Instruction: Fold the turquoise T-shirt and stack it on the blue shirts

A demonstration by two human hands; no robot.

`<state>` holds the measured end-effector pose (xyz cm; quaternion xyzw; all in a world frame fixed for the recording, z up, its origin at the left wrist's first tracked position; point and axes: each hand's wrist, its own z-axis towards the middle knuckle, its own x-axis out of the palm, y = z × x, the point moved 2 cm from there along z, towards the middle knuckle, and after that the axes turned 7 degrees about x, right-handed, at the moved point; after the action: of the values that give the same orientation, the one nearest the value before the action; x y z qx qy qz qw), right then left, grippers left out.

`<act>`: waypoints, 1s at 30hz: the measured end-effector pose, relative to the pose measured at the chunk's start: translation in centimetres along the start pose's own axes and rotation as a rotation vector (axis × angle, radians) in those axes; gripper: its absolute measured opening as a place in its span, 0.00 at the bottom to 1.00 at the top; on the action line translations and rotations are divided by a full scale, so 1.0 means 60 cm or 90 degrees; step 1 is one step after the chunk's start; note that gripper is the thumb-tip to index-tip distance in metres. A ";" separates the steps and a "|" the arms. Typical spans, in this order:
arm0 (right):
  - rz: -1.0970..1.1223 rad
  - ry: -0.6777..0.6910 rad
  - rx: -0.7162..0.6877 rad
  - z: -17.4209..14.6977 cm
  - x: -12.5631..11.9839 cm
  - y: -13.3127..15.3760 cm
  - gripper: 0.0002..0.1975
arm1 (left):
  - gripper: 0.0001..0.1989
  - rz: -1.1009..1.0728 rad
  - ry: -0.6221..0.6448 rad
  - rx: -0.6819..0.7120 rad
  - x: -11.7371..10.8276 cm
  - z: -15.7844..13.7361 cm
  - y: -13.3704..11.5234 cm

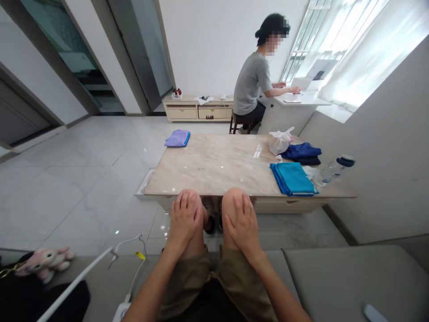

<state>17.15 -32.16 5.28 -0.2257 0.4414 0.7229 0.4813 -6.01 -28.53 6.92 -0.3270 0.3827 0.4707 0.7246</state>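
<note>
My left hand [183,220] lies flat over my left knee, its fingers stretched out and holding nothing. On the other knee rests my right hand [244,223], fingers spread and likewise bare. Just beyond my knees stands a marble-topped coffee table [208,165]. A stack of folded bright blue cloth [292,178] sits near its front right edge. Behind that are folded dark blue cloth [302,151] and a white plastic bag [280,140]. A folded lilac cloth [177,138], with blue showing beneath, lies at the far left corner.
A clear water bottle [335,170] stands at the table's right end. A person [251,80] sits at a white desk [298,103] by the window. Left of me on the sofa [351,277] are a pink plush toy [45,262] and a white cable [136,277].
</note>
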 end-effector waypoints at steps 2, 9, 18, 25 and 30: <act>-0.008 0.012 0.012 0.004 0.002 -0.003 0.37 | 0.28 -0.010 0.019 -0.002 -0.001 -0.002 -0.003; 0.005 0.036 0.027 0.006 0.005 0.006 0.36 | 0.29 -0.012 0.021 -0.004 -0.012 -0.029 0.004; 0.023 0.005 0.015 -0.008 0.001 -0.014 0.38 | 0.29 -0.014 -0.011 0.025 -0.068 -0.057 -0.031; 0.021 -0.008 -0.003 -0.008 -0.005 -0.008 0.41 | 0.30 -0.003 -0.034 0.070 -0.042 -0.058 -0.050; 0.023 -0.002 -0.021 -0.009 -0.021 0.021 0.43 | 0.31 -0.027 -0.039 0.052 -0.044 -0.057 -0.064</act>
<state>16.50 -33.43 6.48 -0.2245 0.4326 0.7392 0.4647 -3.97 -33.84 7.96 -0.2906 0.3722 0.4488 0.7587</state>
